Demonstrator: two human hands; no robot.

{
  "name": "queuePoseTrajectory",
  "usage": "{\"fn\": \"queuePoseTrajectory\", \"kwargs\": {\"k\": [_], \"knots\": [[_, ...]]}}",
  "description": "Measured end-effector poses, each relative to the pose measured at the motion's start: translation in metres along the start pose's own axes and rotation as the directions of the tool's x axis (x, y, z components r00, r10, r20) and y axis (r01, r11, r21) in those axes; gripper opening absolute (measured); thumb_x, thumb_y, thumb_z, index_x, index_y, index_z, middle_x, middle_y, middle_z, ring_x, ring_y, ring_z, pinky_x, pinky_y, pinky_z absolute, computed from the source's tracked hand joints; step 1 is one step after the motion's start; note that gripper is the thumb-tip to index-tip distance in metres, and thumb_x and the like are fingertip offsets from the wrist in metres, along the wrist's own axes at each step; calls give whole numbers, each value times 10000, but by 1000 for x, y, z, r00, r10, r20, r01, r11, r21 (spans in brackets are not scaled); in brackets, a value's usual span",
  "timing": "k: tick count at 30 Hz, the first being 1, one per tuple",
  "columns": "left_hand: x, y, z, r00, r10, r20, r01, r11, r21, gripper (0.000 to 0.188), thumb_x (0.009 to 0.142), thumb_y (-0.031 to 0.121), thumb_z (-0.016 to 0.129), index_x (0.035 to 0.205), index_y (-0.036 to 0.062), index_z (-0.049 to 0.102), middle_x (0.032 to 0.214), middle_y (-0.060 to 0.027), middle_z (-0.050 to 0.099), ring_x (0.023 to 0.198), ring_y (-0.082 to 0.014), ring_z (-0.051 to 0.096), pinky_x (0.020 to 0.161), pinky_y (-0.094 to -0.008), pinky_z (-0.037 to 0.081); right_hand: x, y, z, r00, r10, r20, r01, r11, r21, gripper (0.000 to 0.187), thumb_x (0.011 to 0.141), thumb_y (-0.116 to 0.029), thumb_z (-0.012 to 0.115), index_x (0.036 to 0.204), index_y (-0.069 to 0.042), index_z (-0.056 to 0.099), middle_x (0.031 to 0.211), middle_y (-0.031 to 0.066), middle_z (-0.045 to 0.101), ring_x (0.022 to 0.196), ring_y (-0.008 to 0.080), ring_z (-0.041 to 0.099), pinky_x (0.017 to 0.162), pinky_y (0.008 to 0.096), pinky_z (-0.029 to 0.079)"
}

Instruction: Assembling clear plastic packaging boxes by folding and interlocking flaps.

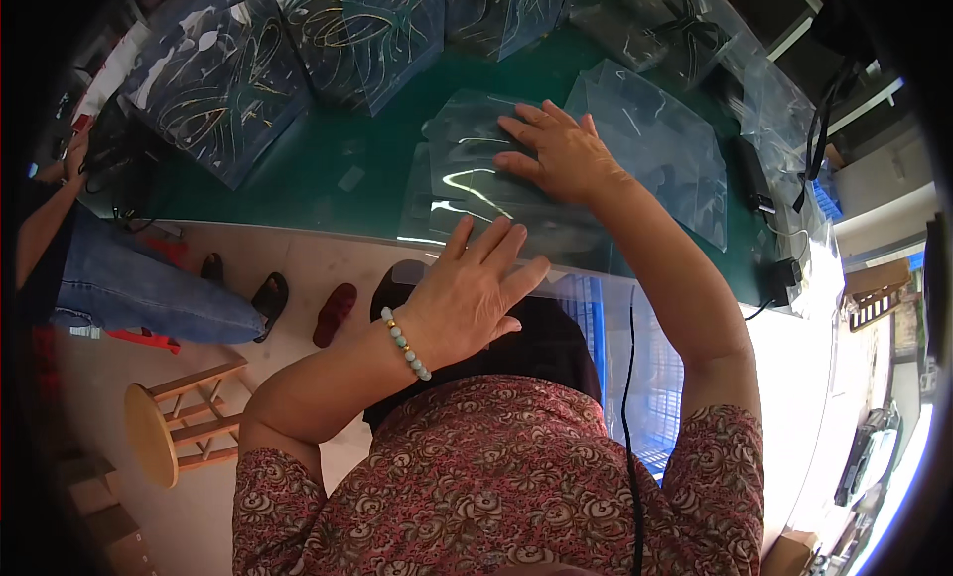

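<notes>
A clear plastic sheet or flat bag (461, 184) lies on the green table top (382, 179) at the near edge, glossy with reflected light. My right hand (561, 151) rests palm down on its far right part, fingers apart. At the table's near edge is my left hand (469, 296), with a beaded bracelet at the wrist. Its fingers are spread and their tips reach the near side of the plastic. More clear plastic sheets (660, 144) lie overlapping just right of my right hand.
Clear bags with dark contents and gold-coloured cords (372, 30) line the table's far side. A black box-shaped device (754, 174) with a cable sits at the right edge. Blue crates (655, 417) are below the table. A wooden stool (154, 432) and a person in jeans (149, 278) are at left.
</notes>
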State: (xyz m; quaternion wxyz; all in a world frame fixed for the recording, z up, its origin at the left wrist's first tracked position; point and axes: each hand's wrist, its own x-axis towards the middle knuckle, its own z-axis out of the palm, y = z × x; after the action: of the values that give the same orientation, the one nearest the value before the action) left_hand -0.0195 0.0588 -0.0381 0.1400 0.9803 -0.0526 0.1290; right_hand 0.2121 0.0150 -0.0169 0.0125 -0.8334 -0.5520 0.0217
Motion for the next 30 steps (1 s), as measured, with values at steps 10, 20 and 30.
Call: {"fn": "queuePoseTrajectory", "kwargs": {"k": [10,20,30], "knots": [[-23,-15,40,933,-32,-359,61,996,68,345,864,114,702,1205,160,724,1387,-74,575,1359,-235,511,1142,-488,362,33,5,-11,996,-20,84,18,999,29,537,949,-613,523,1373,-299,627,1460,-11,534,1295,251,518,1044,500,456],[-44,-38,19,976,-2,-219,4,1000,9,411,880,110,637,1280,185,692,1445,-63,548,1390,-239,481,1185,-493,307,42,12,32,968,5,-250,30,990,136,370,995,-441,539,1321,-338,681,1345,-2,549,1276,246,444,1107,435,301],[-17,-19,-16,985,-167,47,166,986,25,824,760,493,762,1440,93,525,1576,-108,409,1502,-335,292,1202,-652,125,54,22,41,935,-97,-340,71,994,-89,431,1046,-463,414,1421,-310,563,1538,54,458,1487,303,295,1211,569,194]]}}
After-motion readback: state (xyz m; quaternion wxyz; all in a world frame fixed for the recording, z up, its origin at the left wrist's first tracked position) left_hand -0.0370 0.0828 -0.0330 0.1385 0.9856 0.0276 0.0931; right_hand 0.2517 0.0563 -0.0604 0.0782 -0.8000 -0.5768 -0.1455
